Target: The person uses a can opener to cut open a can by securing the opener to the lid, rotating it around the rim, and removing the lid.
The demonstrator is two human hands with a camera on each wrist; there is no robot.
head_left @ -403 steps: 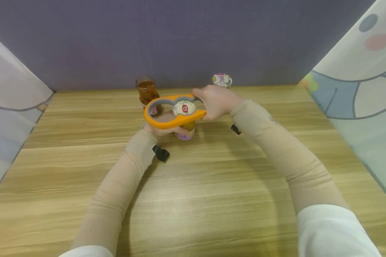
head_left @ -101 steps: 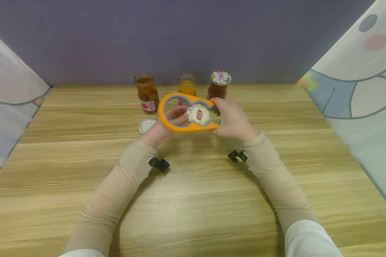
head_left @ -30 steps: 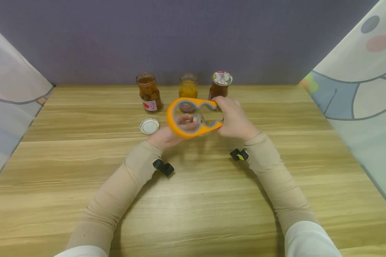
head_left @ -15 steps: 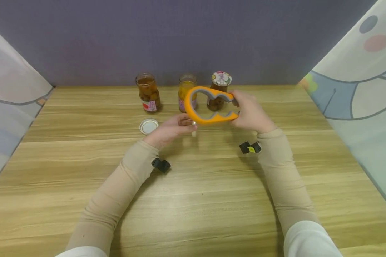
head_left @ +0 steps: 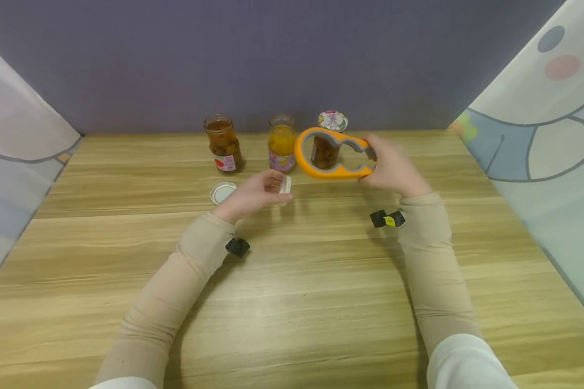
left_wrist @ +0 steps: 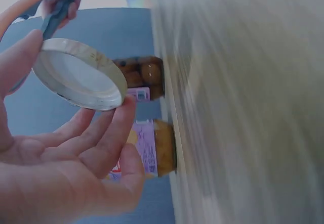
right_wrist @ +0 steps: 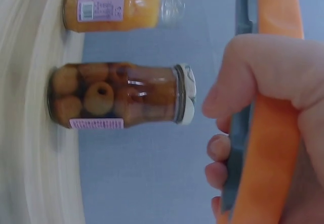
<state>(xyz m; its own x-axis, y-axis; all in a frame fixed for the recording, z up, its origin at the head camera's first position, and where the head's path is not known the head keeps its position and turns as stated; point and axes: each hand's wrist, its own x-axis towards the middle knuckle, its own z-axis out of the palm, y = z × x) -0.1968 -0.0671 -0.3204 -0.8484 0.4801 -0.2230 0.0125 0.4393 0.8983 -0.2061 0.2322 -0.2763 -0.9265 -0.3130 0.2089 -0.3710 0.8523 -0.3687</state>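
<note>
My left hand (head_left: 257,195) pinches a white metal jar lid (left_wrist: 81,75) between thumb and fingertips, its inner side showing in the left wrist view. My right hand (head_left: 394,166) grips the handle ends of an orange and grey jar opener (head_left: 328,174), held above the table. Behind the opener's loop stands a dark jar of round fruit (right_wrist: 109,95) with its patterned lid (head_left: 333,120) on. An uncovered jar of yellow fruit (head_left: 282,143) is just beyond my left fingers. Further left is an uncovered jar of brown fruit (head_left: 222,145).
Another lid (head_left: 222,192) lies inner side up on the wooden table (head_left: 302,302), partly behind my left hand. A grey-purple panel (head_left: 272,59) rises behind the jars. Printed cloths (head_left: 555,129) hang at both sides.
The yellow fruit jar went from my left hand to the back row, uncovered. Its lid came out of the opener into my left hand. My right hand moved right with the opener.
</note>
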